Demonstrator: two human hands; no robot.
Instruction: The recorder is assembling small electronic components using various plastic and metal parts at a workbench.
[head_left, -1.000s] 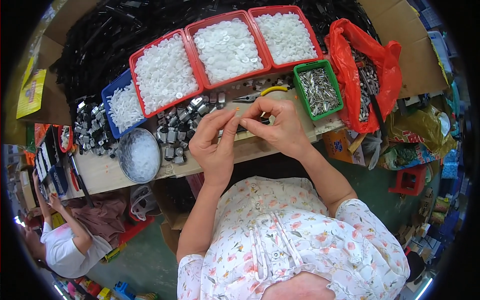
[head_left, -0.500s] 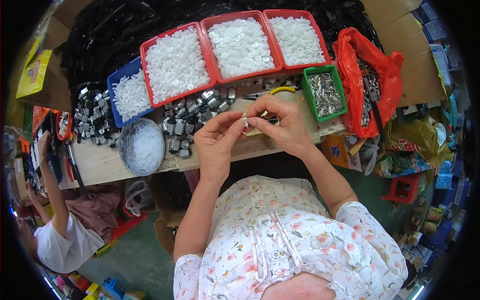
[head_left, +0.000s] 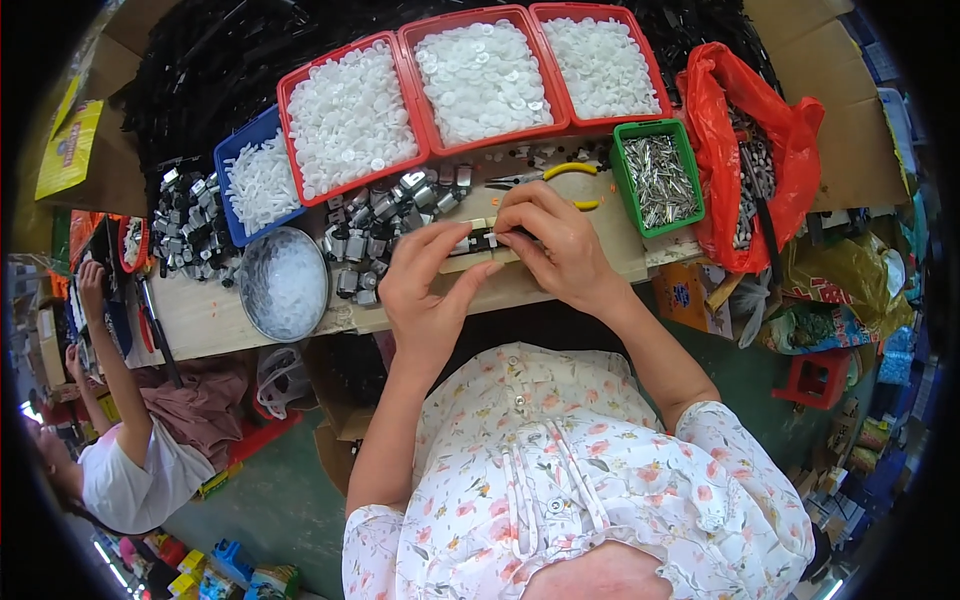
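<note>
My left hand [head_left: 428,283] is at the table's front edge, its thumb and forefinger spread apart with nothing visible held between them. Between my two hands a small black part with a light metallic patch [head_left: 482,241] sits on a pale wooden piece [head_left: 470,261]. My right hand [head_left: 556,245] is closed in a pinch at the right end of that part. What its fingertips grip is too small to make out. Behind the right hand lie yellow-handled pliers [head_left: 572,168]. Several black-and-silver small parts [head_left: 372,225] are heaped left of my hands.
Red trays [head_left: 483,85] of small white plastic pieces line the back. Around them are a blue tray [head_left: 232,160] of white pins, a metal bowl [head_left: 285,287], a green tray [head_left: 658,180] of metal pins and a red bag [head_left: 712,215]. Another person [head_left: 135,455] works at far left.
My hands were together, pinching a tiny white piece. Now the left thumb and forefinger have parted, and the right fingers are down at the black part. The white piece is no longer visible.
</note>
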